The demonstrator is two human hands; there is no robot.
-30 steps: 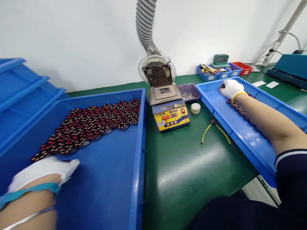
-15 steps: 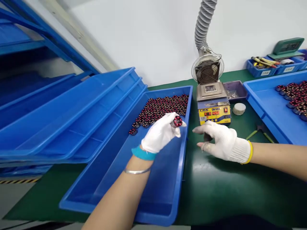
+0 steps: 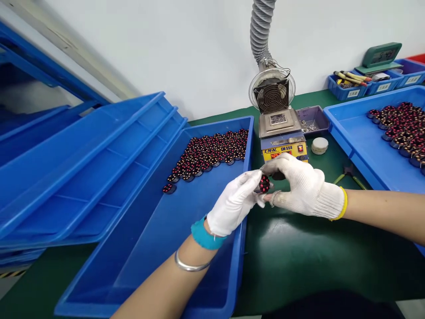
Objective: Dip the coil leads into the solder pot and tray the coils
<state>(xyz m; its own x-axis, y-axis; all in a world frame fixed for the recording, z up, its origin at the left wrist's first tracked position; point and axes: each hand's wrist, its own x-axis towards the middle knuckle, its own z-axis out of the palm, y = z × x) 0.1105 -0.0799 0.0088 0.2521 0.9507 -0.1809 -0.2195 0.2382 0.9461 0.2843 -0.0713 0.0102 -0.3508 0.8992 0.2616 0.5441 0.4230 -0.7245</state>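
My left hand [image 3: 234, 204], in a white glove with a teal cuff, pinches a small round coil [image 3: 264, 183] wound in red and black wire. My right hand [image 3: 300, 186], in a white knit glove with a yellow cuff, meets it from the right and its fingers close on the same coil. Both hands hover over the right rim of a long blue tray [image 3: 156, 230]. Several more coils [image 3: 209, 153] lie in rows at that tray's far end. A second blue tray [image 3: 360, 141] at the right holds another batch of coils [image 3: 398, 128].
A solder pot [image 3: 282, 137] with a yellow front and red digits stands just behind my hands, under a fan [image 3: 272, 95] and grey hose. Nearby are a grey dish [image 3: 312, 119], a white tin [image 3: 319, 145], yellow-handled cutters [image 3: 348, 175], and stacked blue trays [image 3: 83, 164] at the left.
My left hand lifted a coil out of the left tray and brought it right. My right hand left the right tray and came across to meet it. The view swung left.
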